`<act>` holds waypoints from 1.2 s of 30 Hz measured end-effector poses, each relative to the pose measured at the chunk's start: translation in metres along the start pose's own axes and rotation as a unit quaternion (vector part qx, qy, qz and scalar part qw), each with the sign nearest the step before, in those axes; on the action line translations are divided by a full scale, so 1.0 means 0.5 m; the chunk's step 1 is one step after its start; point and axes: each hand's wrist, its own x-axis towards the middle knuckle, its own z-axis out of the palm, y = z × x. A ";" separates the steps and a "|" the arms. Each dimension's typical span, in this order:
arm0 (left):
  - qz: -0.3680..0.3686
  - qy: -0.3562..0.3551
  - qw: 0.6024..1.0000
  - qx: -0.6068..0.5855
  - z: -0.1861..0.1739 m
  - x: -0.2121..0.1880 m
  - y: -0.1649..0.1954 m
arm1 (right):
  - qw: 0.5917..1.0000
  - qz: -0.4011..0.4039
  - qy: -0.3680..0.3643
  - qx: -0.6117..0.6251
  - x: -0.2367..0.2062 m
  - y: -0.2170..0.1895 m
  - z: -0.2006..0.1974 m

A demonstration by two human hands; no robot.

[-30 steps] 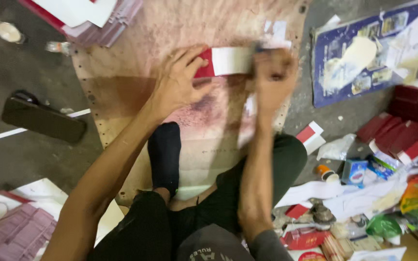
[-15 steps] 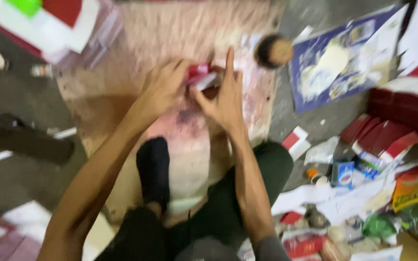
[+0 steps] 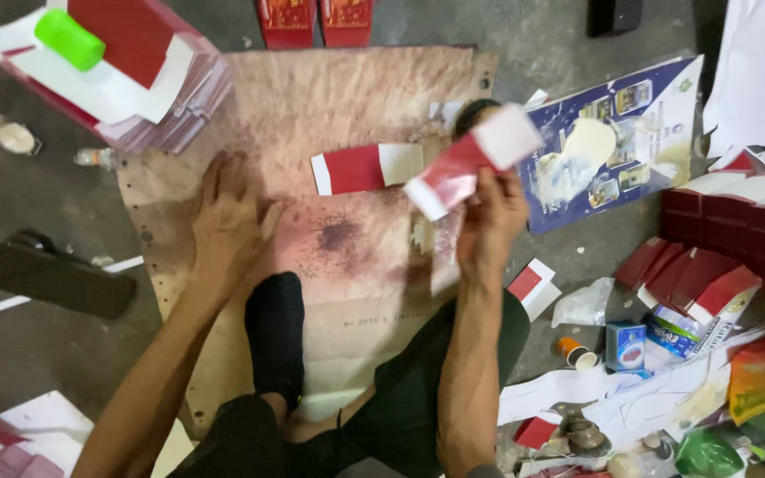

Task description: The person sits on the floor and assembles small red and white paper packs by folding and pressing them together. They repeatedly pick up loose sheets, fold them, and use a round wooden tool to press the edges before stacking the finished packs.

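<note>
From the head view: my right hand point(image 3: 489, 221) is up off the board, fingers point(image 3: 498, 181) clamped on a red-and-white folded card point(image 3: 471, 159), which tilts from lower left to upper right. My left hand point(image 3: 227, 226) lies flat on the brown board point(image 3: 312, 97), fingers together and spread out straight, holding nothing. A second red-and-white card point(image 3: 367, 168) lies flat on the board between my hands, its long axis running left to right, just up and right of my left hand and just left of the card I'm holding. The right hand looks a touch nearer to it. My black-socked foot point(image 3: 276, 341) rests on the board below.
</note>
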 end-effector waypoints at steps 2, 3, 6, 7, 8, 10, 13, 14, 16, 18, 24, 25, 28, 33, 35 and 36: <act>-0.018 -0.022 0.991 -0.129 0.016 0.024 0.022 | 0.999 -0.022 0.012 0.040 0.014 -0.034 -0.017; -0.030 -0.038 0.980 -0.193 0.027 0.038 0.040 | 0.998 -0.026 0.021 0.045 0.016 -0.047 -0.019; 0.084 -0.028 0.976 -0.197 0.055 0.097 0.072 | 0.997 -0.029 0.053 0.056 0.006 -0.067 -0.006; 0.115 -0.037 0.979 -0.162 0.064 0.109 0.076 | 0.996 -0.025 0.064 0.057 0.000 -0.072 0.001; 0.144 -0.049 0.980 -0.129 0.072 0.118 0.080 | 0.995 -0.022 0.077 0.057 -0.005 -0.077 0.007; 0.107 -0.110 0.976 -0.156 0.090 0.140 0.089 | 0.993 -0.010 0.108 0.056 -0.013 -0.091 0.017; 0.061 -0.229 0.964 -0.124 0.114 0.176 0.107 | 0.986 -0.002 0.138 0.096 -0.022 -0.111 0.025; 0.046 -0.269 0.957 -0.100 0.121 0.186 0.113 | 0.985 -0.005 0.138 0.105 -0.024 -0.116 0.027; -0.009 -0.358 0.932 -0.054 0.134 0.203 0.123 | 0.985 -0.003 0.124 0.120 -0.025 -0.120 0.032; -0.020 -0.359 0.933 -0.016 0.143 0.214 0.131 | 0.983 0.010 0.127 0.134 -0.023 -0.117 0.037; 0.071 -0.300 0.951 -0.019 0.153 0.199 0.137 | 0.982 0.008 0.116 0.151 -0.004 -0.065 0.014; 0.078 -0.287 0.955 0.014 0.152 0.191 0.136 | 0.985 0.009 0.105 0.140 0.001 -0.054 0.002; 0.058 -0.288 0.956 0.019 0.147 0.168 0.129 | 0.986 0.009 0.089 0.138 0.015 -0.036 -0.031; -0.005 -0.194 0.969 -0.151 0.069 0.076 0.075 | 0.998 0.042 -0.031 0.019 0.040 -0.067 -0.042; -0.042 -0.129 0.964 -0.230 0.029 0.005 0.047 | 0.981 0.071 -0.180 -0.031 0.029 -0.068 -0.026; -0.050 -0.095 0.956 -0.274 0.013 -0.025 0.031 | 0.965 0.105 -0.231 -0.063 0.012 -0.055 -0.011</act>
